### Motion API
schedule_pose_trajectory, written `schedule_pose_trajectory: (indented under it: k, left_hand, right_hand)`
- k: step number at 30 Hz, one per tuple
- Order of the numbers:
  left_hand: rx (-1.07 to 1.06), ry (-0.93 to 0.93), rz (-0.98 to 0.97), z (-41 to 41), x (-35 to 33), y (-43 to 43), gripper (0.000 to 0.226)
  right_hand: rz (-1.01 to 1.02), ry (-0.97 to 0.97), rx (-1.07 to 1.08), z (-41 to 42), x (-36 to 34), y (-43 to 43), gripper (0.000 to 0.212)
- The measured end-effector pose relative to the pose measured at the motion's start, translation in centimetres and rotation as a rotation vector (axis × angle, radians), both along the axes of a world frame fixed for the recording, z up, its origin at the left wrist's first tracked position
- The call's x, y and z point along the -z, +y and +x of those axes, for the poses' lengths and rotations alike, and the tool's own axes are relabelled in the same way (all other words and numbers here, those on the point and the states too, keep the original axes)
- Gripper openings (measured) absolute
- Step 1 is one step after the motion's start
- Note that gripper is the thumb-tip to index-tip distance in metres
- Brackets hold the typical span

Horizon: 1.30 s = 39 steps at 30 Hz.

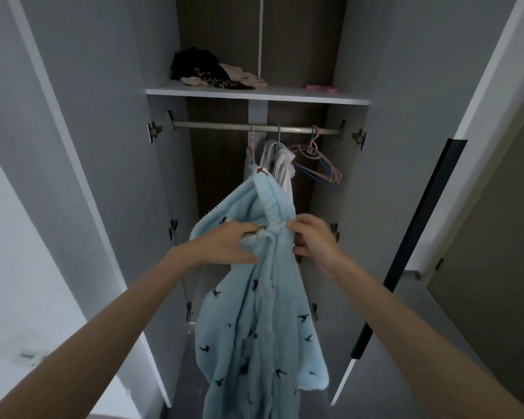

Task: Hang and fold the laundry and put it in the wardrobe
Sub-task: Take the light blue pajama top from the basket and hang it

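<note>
Below rail (212, 125) (metal tube): fluffy lt-blue fleece garment (254, 313), small dark bird print, zigzag edge trim, top bunched just under pink hanger (252, 139). Hanger body hidden by fabric; hem cut off at frame bottom. L hand (224, 243) + R hand (312, 240) further below rail, fingers curled, pinching fleece front edges. On rail, to right: white garment (280, 164), empty wire hangers (321, 167). Above rail: black/pink clothes heap (206, 71), detail unclear.

Readable text: none can be made out.
Faint print: pale gold marks, possibly lettering, on the crumpled black cloth garment (194, 63) lying on the white wardrobe shelf (285, 96); too blurred to read.
</note>
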<state>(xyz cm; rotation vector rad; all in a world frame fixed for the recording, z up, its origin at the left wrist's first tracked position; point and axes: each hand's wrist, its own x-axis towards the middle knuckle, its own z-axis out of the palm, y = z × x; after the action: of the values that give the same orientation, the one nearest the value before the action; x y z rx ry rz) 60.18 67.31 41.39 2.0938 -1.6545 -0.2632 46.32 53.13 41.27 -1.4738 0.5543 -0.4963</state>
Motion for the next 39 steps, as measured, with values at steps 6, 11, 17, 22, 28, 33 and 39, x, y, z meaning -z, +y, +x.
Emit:
schedule_pose_trajectory:
  k: [6,11,17,22,28,33,39]
  left_hand:
    - [-0.183,0.087,-0.405,0.5,1.5,-0.2,0.014]
    - [-0.234,0.176,-0.613,-0.5,2.3,-0.9,0.011]
    - [-0.161,0.305,-0.487,-1.0,2.0,-1.4,0.027]
    - [-0.157,0.306,-0.455,0.1,2.4,-3.2,0.03]
    - [-0.221,0.315,-0.466,1.3,3.0,-6.8,0.024]
    - [-0.347,0.378,-0.489,2.5,2.9,-11.2,0.018]
    - [-0.405,0.277,-0.554,3.4,3.5,-15.2,0.011]
  right_hand:
    - [0.07,-0.072,-0.009,1.7,-0.7,0.5,0.006]
    - [0.103,-0.086,-0.01,1.9,-0.8,0.9,0.01]
    - [0.137,-0.127,0.028,1.7,-0.2,0.1,0.011]
    - [0.135,-0.12,0.003,2.1,0.7,-1.6,0.009]
    - [0.164,-0.125,-0.049,3.5,1.4,-5.5,0.009]
    - [0.145,-0.116,-0.091,5.2,1.4,-9.2,0.008]
    - [0.189,-0.097,-0.101,6.6,1.5,-14.0,0.007]
